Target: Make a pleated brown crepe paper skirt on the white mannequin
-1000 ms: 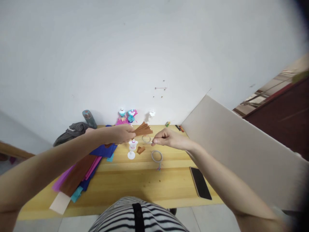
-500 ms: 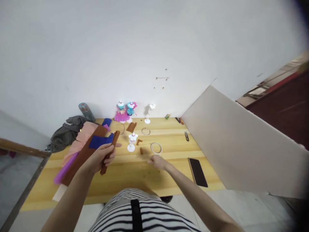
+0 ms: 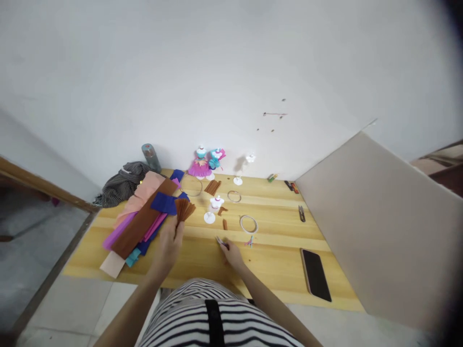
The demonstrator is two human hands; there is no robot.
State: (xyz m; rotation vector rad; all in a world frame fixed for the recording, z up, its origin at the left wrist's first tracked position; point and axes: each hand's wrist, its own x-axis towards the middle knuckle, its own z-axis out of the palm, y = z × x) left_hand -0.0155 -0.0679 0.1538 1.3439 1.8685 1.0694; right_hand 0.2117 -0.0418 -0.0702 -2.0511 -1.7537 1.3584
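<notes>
My left hand (image 3: 170, 241) is closed around the lower end of a pleated strip of brown crepe paper (image 3: 184, 209), whose folds fan out above the fingers. Low over the table's middle, my right hand (image 3: 233, 254) grips small scissors (image 3: 220, 240) with the pointed tip forward; most of the handle is hidden. A white mini dress form (image 3: 216, 202) stands on a round base between and beyond my hands. Close by lie brown paper scraps (image 3: 224, 224) and a white ring (image 3: 249, 224). Small pink and blue bits (image 3: 250, 241) rest right of my right hand.
Layered coloured crepe paper (image 3: 139, 224) covers the table's left side, beside striped cloth (image 3: 125, 183) and a bottle (image 3: 151, 156). Dressed forms (image 3: 200, 165) stand at the back. Thread snips (image 3: 301, 213) and a phone (image 3: 316, 274) lie right, near a pale board (image 3: 347, 221).
The brown pleated paper in my left hand has gone from a narrow bundle to a fan. Scissors now show in my right hand. The view has shifted left.
</notes>
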